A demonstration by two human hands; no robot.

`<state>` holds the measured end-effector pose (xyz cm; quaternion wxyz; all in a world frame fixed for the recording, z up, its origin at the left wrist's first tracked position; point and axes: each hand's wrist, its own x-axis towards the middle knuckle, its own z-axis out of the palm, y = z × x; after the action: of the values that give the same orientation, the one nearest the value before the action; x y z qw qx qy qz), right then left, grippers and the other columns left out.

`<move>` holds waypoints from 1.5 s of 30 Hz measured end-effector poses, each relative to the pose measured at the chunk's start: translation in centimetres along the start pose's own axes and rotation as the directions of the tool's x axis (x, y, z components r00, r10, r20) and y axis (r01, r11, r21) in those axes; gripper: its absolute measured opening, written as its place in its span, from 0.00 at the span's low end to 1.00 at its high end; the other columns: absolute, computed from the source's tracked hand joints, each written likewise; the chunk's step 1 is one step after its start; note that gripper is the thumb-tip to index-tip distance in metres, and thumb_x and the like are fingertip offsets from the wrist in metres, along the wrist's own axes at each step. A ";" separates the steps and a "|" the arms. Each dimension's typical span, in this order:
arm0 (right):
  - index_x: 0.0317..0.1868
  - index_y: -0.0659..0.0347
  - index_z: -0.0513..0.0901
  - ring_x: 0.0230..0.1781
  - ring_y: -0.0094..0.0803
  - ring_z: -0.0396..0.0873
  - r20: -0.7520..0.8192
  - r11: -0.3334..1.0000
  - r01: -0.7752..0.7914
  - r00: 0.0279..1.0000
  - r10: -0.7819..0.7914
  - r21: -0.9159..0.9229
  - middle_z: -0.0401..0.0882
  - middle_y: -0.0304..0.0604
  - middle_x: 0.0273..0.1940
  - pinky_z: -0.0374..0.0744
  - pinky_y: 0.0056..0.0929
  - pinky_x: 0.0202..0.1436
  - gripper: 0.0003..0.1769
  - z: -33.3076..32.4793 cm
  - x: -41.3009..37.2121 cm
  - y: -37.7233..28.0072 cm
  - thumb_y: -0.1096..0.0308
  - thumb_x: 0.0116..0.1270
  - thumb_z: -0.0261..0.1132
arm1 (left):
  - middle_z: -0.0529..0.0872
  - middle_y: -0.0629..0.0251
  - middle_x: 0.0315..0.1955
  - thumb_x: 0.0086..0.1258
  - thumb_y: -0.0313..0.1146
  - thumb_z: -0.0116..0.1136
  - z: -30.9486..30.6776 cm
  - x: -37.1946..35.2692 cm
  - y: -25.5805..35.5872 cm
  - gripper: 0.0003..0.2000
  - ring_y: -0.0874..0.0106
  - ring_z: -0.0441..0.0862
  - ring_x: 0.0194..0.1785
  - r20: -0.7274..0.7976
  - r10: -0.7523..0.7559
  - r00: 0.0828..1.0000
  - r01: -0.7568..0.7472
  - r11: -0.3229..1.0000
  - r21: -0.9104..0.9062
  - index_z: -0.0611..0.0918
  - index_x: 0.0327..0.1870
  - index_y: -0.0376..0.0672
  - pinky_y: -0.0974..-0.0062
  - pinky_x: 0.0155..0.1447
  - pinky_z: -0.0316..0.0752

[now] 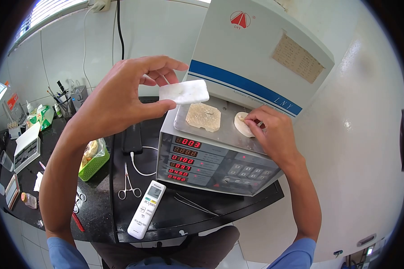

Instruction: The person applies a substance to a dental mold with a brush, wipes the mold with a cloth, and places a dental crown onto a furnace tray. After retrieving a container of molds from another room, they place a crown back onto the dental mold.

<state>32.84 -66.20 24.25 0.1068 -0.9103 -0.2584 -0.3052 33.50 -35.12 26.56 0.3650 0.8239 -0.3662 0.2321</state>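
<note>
My left hand (114, 92) is raised in front of the furnace's tilted panel. Its thumb and curled fingers hold a small white rectangular pad (184, 92); the index finger stretches free above it. On the metal top of the tabletop furnace (211, 154), my right hand (269, 130) has its thumb and fingertips closed at a round cream disc (242, 126). Whether a smaller piece is between those fingertips is hard to see. Just left of the disc lies a square cream honeycomb tray (203, 117) with a tiny light piece on it.
Before the furnace lie tweezers (195, 205), a white remote control (147, 210) and scissor-like forceps (128, 184). A phone (131, 138) with a white cable lies left of it. Further left stand a green basket (94, 166) and a pen holder (66, 106).
</note>
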 end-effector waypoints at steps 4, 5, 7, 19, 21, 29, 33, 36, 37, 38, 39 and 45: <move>0.31 0.64 0.84 0.29 0.39 0.81 -0.013 1.000 0.017 1.000 -0.017 -0.009 0.83 0.42 0.33 0.78 0.31 0.34 0.04 0.0 0.0 -0.1 0.72 0.58 0.67 | 0.86 0.59 0.42 0.51 0.29 0.67 -0.1 -0.1 -0.2 0.27 0.69 0.82 0.47 -0.022 -0.001 1.000 0.001 1.000 0.000 0.79 0.57 0.41 0.68 0.61 0.73; 0.31 0.64 0.84 0.29 0.39 0.81 -0.013 1.000 0.018 1.000 -0.018 -0.009 0.83 0.42 0.33 0.78 0.31 0.34 0.04 0.0 0.0 -0.1 0.72 0.58 0.67 | 0.86 0.59 0.42 0.51 0.29 0.67 -0.1 -0.1 -0.2 0.27 0.69 0.82 0.47 -0.020 -0.003 1.000 0.003 1.000 -0.009 0.79 0.57 0.41 0.68 0.61 0.73; 0.32 0.64 0.85 0.30 0.39 0.81 -0.011 1.000 0.018 1.000 -0.018 -0.012 0.83 0.42 0.34 0.78 0.31 0.34 0.04 -0.1 0.0 -0.1 0.72 0.58 0.67 | 0.86 0.59 0.42 0.51 0.29 0.67 -0.3 -0.2 -0.1 0.27 0.69 0.82 0.47 -0.019 -0.005 1.000 0.005 1.000 -0.017 0.79 0.57 0.42 0.68 0.61 0.73; 0.39 0.65 0.85 0.27 0.30 0.80 -0.335 1.000 0.011 0.942 -0.002 0.023 0.83 0.42 0.32 0.77 0.25 0.29 0.06 -5.1 -2.2 -2.7 0.78 0.60 0.66 | 0.84 0.61 0.42 0.49 0.30 0.66 -1.7 -2.0 1.9 0.28 0.71 0.80 0.49 -0.023 -0.025 0.999 0.025 1.000 -0.001 0.79 0.58 0.42 0.67 0.61 0.72; 0.40 0.66 0.85 0.26 0.26 0.79 -0.341 0.994 -0.055 0.937 0.083 0.091 0.82 0.42 0.31 0.76 0.22 0.27 0.07 -5.1 -5.3 -3.4 0.79 0.61 0.65 | 0.84 0.61 0.42 0.48 0.33 0.67 -2.1 -2.7 2.5 0.29 0.71 0.80 0.49 -0.072 -0.037 0.997 0.036 0.999 -0.014 0.79 0.58 0.42 0.66 0.61 0.72; 0.47 0.63 0.84 0.20 0.18 0.72 -0.329 0.924 -0.329 0.866 0.378 0.194 0.78 0.39 0.28 0.68 0.18 0.21 0.13 2.3 -16.1 -3.4 0.80 0.61 0.66 | 0.82 0.62 0.41 0.43 0.35 0.67 -2.7 -6.9 4.6 0.33 0.71 0.79 0.49 -0.127 -0.017 0.992 0.020 0.999 0.025 0.78 0.59 0.39 0.69 0.60 0.71; 0.43 0.64 0.85 0.22 0.21 0.74 -0.440 0.964 -0.238 0.858 0.265 0.118 0.79 0.40 0.29 0.69 0.19 0.22 0.10 1.0 -13.7 -2.9 0.79 0.61 0.67 | 0.81 0.62 0.39 0.43 0.31 0.66 -2.5 -8.9 5.5 0.33 0.71 0.79 0.47 -0.081 -0.030 0.996 0.030 1.000 -0.005 0.78 0.58 0.37 0.70 0.60 0.71; 0.39 0.64 0.85 0.24 0.27 0.77 -0.393 0.977 -0.171 0.896 0.208 0.128 0.81 0.42 0.30 0.73 0.22 0.25 0.06 -1.2 -8.8 -2.1 0.76 0.62 0.66 | 0.84 0.61 0.37 0.41 0.26 0.69 -1.9 -10.1 5.8 0.31 0.72 0.81 0.44 -0.131 -0.040 0.991 0.033 0.998 -0.056 0.80 0.55 0.36 0.74 0.53 0.75; 0.39 0.64 0.84 0.25 0.29 0.79 -0.361 0.978 -0.147 0.913 0.192 0.149 0.82 0.44 0.31 0.76 0.24 0.28 0.05 -1.7 -7.1 -2.0 0.75 0.62 0.66 | 0.83 0.61 0.37 0.41 0.26 0.69 -1.8 -10.4 5.7 0.31 0.72 0.81 0.43 -0.123 -0.043 0.991 0.034 0.997 -0.075 0.80 0.55 0.36 0.74 0.53 0.75; 0.39 0.64 0.84 0.25 0.29 0.79 -0.362 0.979 -0.139 0.914 0.184 0.148 0.82 0.44 0.31 0.76 0.24 0.28 0.05 -1.7 -5.7 -1.4 0.75 0.62 0.66 | 0.83 0.61 0.37 0.41 0.26 0.69 -1.8 -10.7 5.7 0.31 0.72 0.81 0.43 -0.131 -0.043 0.990 0.034 0.997 -0.072 0.80 0.55 0.36 0.74 0.53 0.75; 0.38 0.64 0.84 0.27 0.32 0.80 -0.304 0.982 -0.104 0.941 0.148 0.157 0.83 0.45 0.32 0.77 0.26 0.30 0.05 -1.7 -4.3 -1.0 0.75 0.62 0.66 | 0.83 0.61 0.37 0.41 0.26 0.69 -1.8 -11.1 5.7 0.31 0.72 0.82 0.43 -0.129 -0.074 0.989 0.064 0.995 -0.079 0.80 0.55 0.35 0.74 0.53 0.75; 0.36 0.66 0.84 0.30 0.38 0.83 -0.071 0.990 -0.045 0.996 0.055 0.135 0.85 0.48 0.32 0.79 0.30 0.37 0.06 -0.8 -0.6 0.1 0.73 0.61 0.65 | 0.83 0.60 0.37 0.42 0.25 0.69 -2.5 -12.7 5.0 0.31 0.71 0.82 0.43 -0.127 -0.122 0.984 0.114 0.991 -0.068 0.79 0.55 0.34 0.74 0.53 0.75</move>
<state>32.14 -66.81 24.52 0.1846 -0.8953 -0.2509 -0.3183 21.43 -30.05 22.04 0.4259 0.8158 -0.2988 0.2524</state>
